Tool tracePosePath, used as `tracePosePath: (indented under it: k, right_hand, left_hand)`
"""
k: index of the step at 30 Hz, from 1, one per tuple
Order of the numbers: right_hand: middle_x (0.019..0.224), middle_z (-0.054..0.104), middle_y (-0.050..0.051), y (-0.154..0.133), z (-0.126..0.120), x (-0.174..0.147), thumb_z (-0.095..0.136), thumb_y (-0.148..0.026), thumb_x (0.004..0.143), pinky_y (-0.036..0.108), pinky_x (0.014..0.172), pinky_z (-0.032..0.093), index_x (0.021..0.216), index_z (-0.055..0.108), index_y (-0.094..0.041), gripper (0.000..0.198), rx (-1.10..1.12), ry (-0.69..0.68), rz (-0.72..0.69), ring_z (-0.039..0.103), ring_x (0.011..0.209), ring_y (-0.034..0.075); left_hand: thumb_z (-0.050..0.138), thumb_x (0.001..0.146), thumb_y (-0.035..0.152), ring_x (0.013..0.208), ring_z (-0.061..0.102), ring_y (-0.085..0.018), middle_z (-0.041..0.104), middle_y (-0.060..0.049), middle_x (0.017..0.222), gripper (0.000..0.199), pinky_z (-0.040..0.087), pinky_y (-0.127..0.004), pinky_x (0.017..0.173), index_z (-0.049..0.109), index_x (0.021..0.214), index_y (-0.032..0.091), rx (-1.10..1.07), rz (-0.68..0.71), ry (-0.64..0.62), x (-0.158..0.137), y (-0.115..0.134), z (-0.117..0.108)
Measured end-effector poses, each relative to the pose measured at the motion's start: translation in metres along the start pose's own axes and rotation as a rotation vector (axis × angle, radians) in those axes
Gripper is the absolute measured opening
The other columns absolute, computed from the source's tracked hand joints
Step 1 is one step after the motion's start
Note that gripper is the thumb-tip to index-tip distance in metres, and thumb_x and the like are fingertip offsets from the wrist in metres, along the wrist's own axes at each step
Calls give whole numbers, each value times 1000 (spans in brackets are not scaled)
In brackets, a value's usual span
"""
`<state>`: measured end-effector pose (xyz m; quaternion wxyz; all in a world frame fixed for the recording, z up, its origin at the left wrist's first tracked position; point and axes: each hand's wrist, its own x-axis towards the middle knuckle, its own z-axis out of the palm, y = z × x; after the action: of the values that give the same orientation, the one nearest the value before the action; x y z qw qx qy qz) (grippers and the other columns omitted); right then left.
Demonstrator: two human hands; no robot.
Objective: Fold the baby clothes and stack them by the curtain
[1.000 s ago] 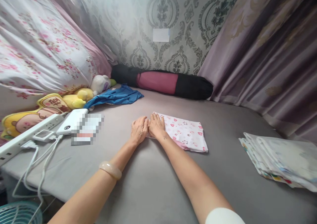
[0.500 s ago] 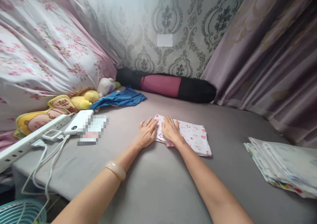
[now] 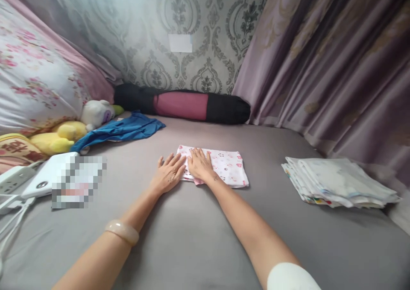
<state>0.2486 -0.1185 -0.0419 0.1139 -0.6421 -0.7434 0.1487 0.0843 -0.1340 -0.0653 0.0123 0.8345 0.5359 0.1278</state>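
Observation:
A folded white cloth with a pink and red print (image 3: 226,167) lies flat on the grey sheet (image 3: 179,234). My right hand (image 3: 200,165) rests palm down on its left half, fingers stretched out and pointing away from me. Beside it, my left hand (image 3: 168,173) lies flat with fingers spread, mostly on the sheet, its fingertips at the cloth's left edge. A bit of plain pink fabric (image 3: 198,181) peeks out at the cloth's near edge under my right wrist.
Folded white cloths (image 3: 336,181) are stacked to the right. At the left lie a white power bank (image 3: 51,174), a power strip (image 3: 16,177), cables, a blurred flat object (image 3: 78,182), a blue cloth (image 3: 124,127) and plush toys (image 3: 96,112). A black-and-maroon bag (image 3: 182,105) lies along the wall.
The view has turned to the right, so everything appears further left and the cloth stack shows fully. Both hands keep nearly the same place at the printed cloth.

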Motion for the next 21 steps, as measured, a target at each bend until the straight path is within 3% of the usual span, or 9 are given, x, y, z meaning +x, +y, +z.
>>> tracePosePath:
  k: [7, 11, 21]
  right_hand:
    - [159, 24, 13, 12, -15, -14, 18, -36, 100, 50, 118, 4, 150, 31, -9, 59, 15, -11, 42, 16, 147, 25]
    - [158, 25, 14, 28, -22, -27, 20, -36, 99, 50, 118, 3, 149, 33, -9, 58, -44, 50, 81, 16, 147, 26]
    - [157, 29, 14, 43, -10, -33, 20, -37, 100, 48, 117, 7, 148, 35, -9, 58, -97, 129, 95, 20, 145, 25]
  left_hand:
    - [24, 98, 50, 144, 29, -29, 37, -2, 154, 55, 14, -55, 116, 41, 147, 30, 10, -16, -28, 0, 0, -1]
    - [24, 98, 52, 143, 30, -29, 38, -1, 154, 55, 14, -54, 115, 40, 147, 32, 14, -22, -32, 0, 0, -1]
    - [21, 95, 60, 144, 27, -30, 34, -3, 156, 63, 16, -54, 115, 36, 149, 29, 13, -14, -84, -1, 3, -10]
